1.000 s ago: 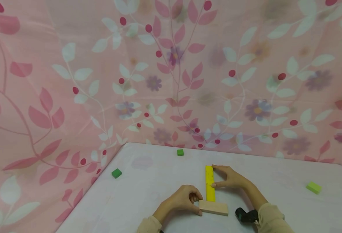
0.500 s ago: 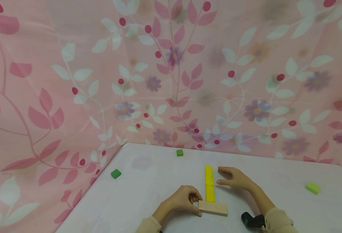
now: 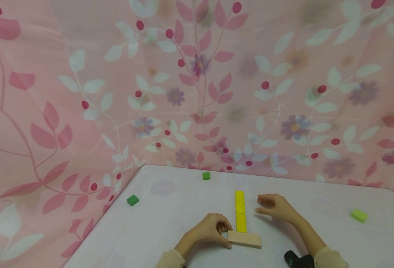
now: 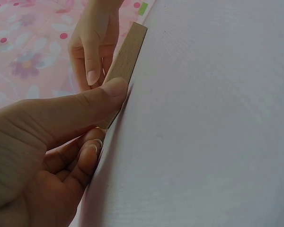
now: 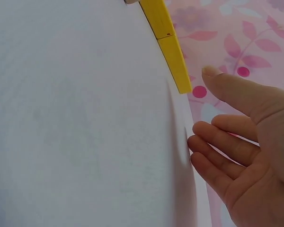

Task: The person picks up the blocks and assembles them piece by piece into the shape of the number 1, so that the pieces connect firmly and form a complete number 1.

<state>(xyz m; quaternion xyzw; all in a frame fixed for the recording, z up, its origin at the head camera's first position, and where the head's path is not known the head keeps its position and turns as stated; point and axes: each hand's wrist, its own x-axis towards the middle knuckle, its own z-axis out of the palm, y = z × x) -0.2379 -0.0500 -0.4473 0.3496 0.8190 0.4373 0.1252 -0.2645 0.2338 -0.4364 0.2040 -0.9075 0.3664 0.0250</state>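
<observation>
Pale wooden rectangular block (image 3: 244, 239), lying crosswise at the near middle of the white cloth-covered table (image 3: 170, 216); left end pinched by the left hand (image 3: 213, 230). Yellow flat oblong blocks (image 3: 240, 201) run lengthwise from its far side, contact uncertain. Right hand (image 3: 279, 208): holding nothing, fingers loosely bent, near the yellow blocks on their right, apart. Risk, as judged: a twist of the left hand could swing the wooden block and shove the yellow row crooked; a brush of the right hand could part its seam. Count: wooden block, one; yellow blocks, apparently two, end to end; green blocks, three: dark green block (image 3: 133, 200) left, bright green block (image 3: 206, 176) far, lime-green block (image 3: 359, 215) right; hands, two.
</observation>
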